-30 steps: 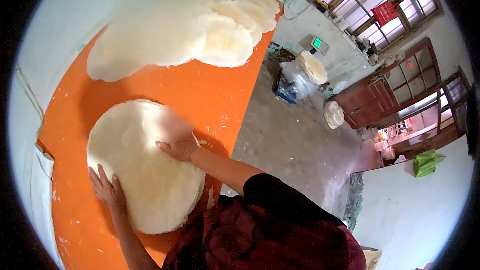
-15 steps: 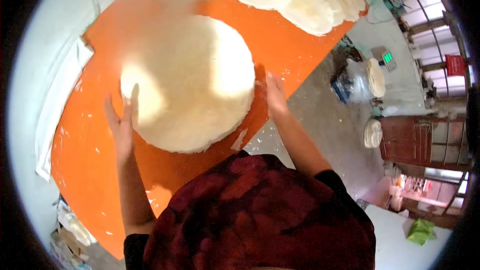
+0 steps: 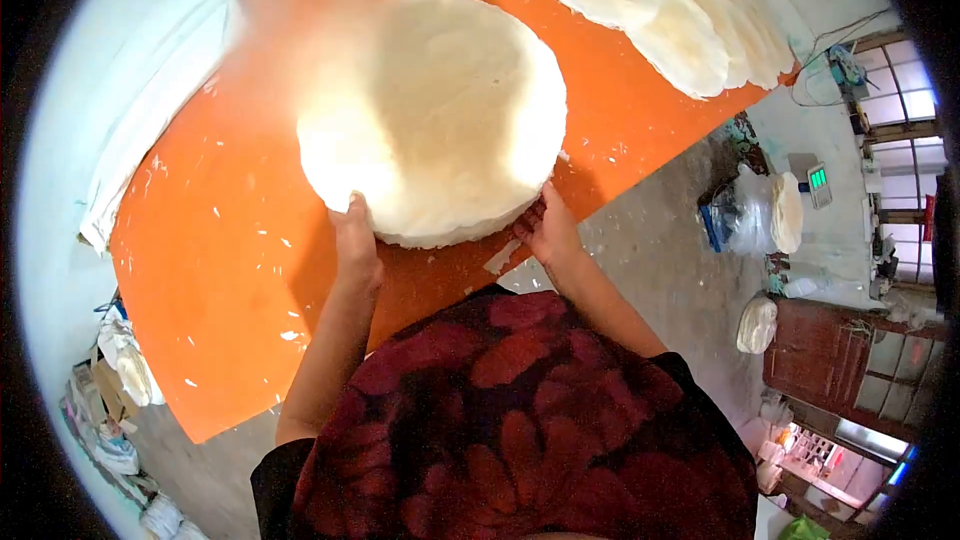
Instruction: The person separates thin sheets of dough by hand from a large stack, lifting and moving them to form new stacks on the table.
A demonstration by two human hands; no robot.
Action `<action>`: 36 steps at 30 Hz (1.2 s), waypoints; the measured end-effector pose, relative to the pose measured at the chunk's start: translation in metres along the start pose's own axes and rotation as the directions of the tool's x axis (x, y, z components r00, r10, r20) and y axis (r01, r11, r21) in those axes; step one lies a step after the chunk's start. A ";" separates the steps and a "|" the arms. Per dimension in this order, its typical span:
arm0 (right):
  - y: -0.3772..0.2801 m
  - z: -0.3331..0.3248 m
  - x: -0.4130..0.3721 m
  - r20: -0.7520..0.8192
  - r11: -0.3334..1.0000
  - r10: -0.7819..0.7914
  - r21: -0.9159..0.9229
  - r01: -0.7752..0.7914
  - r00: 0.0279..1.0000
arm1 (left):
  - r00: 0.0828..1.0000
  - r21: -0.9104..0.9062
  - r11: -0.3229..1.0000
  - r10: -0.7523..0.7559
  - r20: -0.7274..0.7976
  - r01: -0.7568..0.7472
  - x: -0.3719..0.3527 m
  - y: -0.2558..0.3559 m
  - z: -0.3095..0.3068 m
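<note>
A thick stack of pale, round, thin flatbread sheets rests on the orange tabletop. My left hand holds the stack's near left edge, its thumb on the upper side and its other fingers hidden under or behind the rim. At the near right edge, my right hand has its fingers curled against the stack's side. A blurred patch in the upper left of the view partly veils the stack. Farther back, many similar overlapping sheets lie spread along the table's far edge.
White cloth or plastic runs along the left table edge by the wall. Small white scraps dot the orange surface. Off to the right are a scale with a green display, a bagged stack and a reddish-brown door.
Both hands have moved from the stack's sides to its near edge and come closer together. The head view has shifted, so the stack appears higher and farther right.
</note>
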State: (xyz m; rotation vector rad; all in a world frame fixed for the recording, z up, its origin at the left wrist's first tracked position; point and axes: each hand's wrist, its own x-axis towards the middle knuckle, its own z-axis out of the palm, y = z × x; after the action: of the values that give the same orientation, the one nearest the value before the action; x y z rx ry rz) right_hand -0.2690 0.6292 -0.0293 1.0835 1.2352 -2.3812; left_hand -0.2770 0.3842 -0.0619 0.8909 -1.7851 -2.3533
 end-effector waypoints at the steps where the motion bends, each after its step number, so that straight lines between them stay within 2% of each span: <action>1: 0.002 -0.004 0.003 0.013 0.999 0.032 0.034 -0.033 0.999 | 1.000 -0.027 1.000 -0.011 0.016 0.011 0.001 0.000 0.000; 3: 0.007 -0.011 0.009 0.046 0.990 0.097 0.097 -0.101 0.994 | 0.999 -0.083 0.996 -0.030 0.045 0.034 -0.001 0.001 0.000; 6: 0.015 -0.008 -0.006 0.165 0.973 0.145 0.155 -0.171 0.976 | 0.999 -0.014 0.999 -0.031 0.028 0.031 0.001 0.000 -0.006; 9: 0.028 -0.002 -0.007 0.112 0.962 0.161 0.202 -0.181 0.981 | 0.939 -0.206 0.939 -0.217 0.267 0.276 -0.016 0.013 -0.008; 12: 0.023 0.005 -0.005 0.036 0.939 0.244 0.242 -0.245 0.969 | 0.920 -0.330 0.878 -0.251 0.300 0.348 -0.035 0.030 0.004; 13: 0.021 0.006 -0.005 0.025 0.936 0.266 0.233 -0.265 0.964 | 0.905 -0.350 0.837 -0.363 0.222 0.421 -0.036 0.030 0.002; 15: 0.017 0.006 -0.003 -0.002 0.929 0.309 0.214 -0.302 0.951 | 0.814 -0.411 0.727 -0.576 0.073 0.551 -0.041 0.027 -0.001; 17: 0.012 0.010 -0.004 0.092 0.931 0.296 0.195 -0.309 0.951 | 0.768 -0.474 0.630 -0.614 0.183 0.616 -0.046 0.008 -0.015; 18: 0.011 0.011 -0.005 0.138 0.931 0.292 0.185 -0.315 0.946 | 0.742 -0.500 0.576 -0.627 0.236 0.646 -0.051 0.002 -0.020; 21: 0.010 0.010 0.000 0.156 0.915 0.310 0.220 -0.339 0.938 | 0.734 -0.566 0.520 -0.631 0.251 0.640 -0.055 -0.001 -0.021; 24: 0.002 0.018 -0.007 0.224 0.928 0.245 0.227 -0.295 0.943 | 0.725 -0.606 0.448 -0.596 0.346 0.657 -0.052 -0.005 -0.021; 30: -0.014 0.035 -0.023 0.256 0.916 0.261 0.238 -0.322 0.931 | 0.767 -0.548 0.542 -0.511 0.388 0.637 -0.041 -0.004 -0.003; 33: -0.017 0.038 -0.025 0.245 0.914 0.252 0.259 -0.314 0.936 | 0.768 -0.518 0.572 -0.539 0.347 0.636 -0.038 -0.002 0.000; 36: -0.015 0.035 -0.024 0.264 0.914 0.242 0.261 -0.311 0.934 | 0.768 -0.557 0.542 -0.544 0.338 0.629 -0.038 0.008 0.006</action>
State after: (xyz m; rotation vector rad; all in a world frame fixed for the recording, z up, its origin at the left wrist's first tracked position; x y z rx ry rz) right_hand -0.2777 0.6087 0.0097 0.9558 0.6087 -2.4287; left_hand -0.2501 0.4012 -0.0380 1.3748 -0.5323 -3.1515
